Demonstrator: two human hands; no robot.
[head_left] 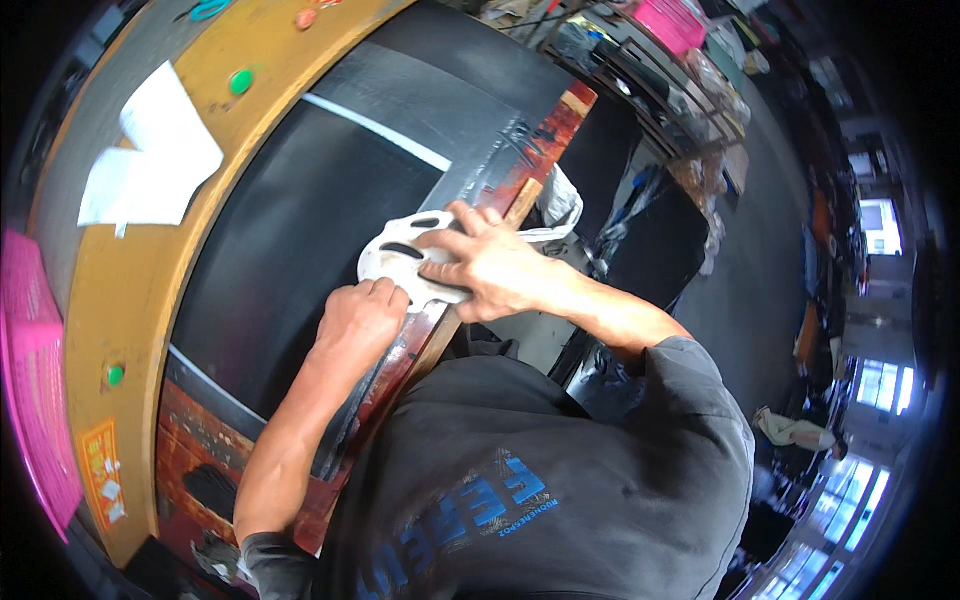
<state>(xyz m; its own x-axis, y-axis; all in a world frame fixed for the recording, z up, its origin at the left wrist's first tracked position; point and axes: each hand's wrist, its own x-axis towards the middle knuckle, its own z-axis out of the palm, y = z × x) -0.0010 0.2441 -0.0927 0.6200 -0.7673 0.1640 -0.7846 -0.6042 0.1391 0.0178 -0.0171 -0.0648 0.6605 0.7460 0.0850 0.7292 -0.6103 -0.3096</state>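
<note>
A flat white piece with rounded edges and several dark oval slots (376,262) lies over the near edge of the black work surface (300,215). My left hand (362,318) is closed at its lower left edge, the fingertips curled and partly hidden. Across the right part of the piece lies my right hand (487,262), its fingers bent over the surface and gripping it. Whatever is under the piece cannot be seen.
A worn red-brown board (560,130) runs along the surface's near edge. Beyond the surface stands a yellow ledge (215,125) with white paper (165,150) and green buttons (241,82). A pink basket (35,390) is at far left; a cluttered rack (650,85) stands upper right.
</note>
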